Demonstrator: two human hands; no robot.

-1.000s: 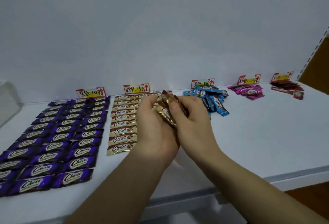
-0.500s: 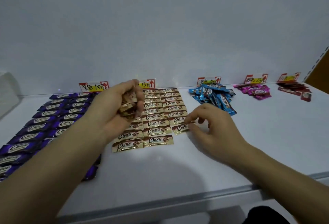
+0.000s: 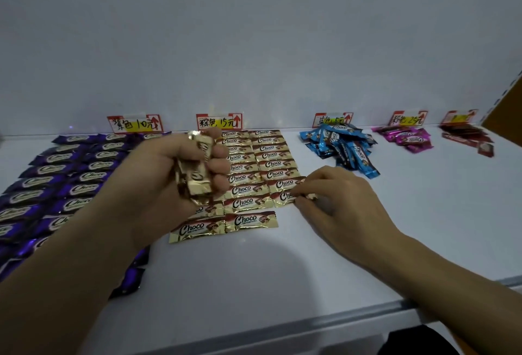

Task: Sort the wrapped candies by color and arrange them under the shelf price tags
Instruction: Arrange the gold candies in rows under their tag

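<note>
Step in hand: filling the gold rows (image 3: 248, 205) under the brown price tag (image 3: 219, 121).

Left grip (image 3: 166, 185): raised, fingers curled round a bundle of gold candies (image 3: 197, 182).

Right grip (image 3: 336, 199): low on the shelf (image 3: 395, 227), fingertips pinching the near end of one gold candy (image 3: 284, 198). That candy lies flat at the foot of the column nearest this grip, touching the piece above it.

Judgement: this column runs shorter than the two to the grip's left. Next move calls for letting go, squaring the piece, then drawing another from the bundle and setting it just below. The blue pile (image 3: 343, 147) beyond the right grip is unsorted.
</note>
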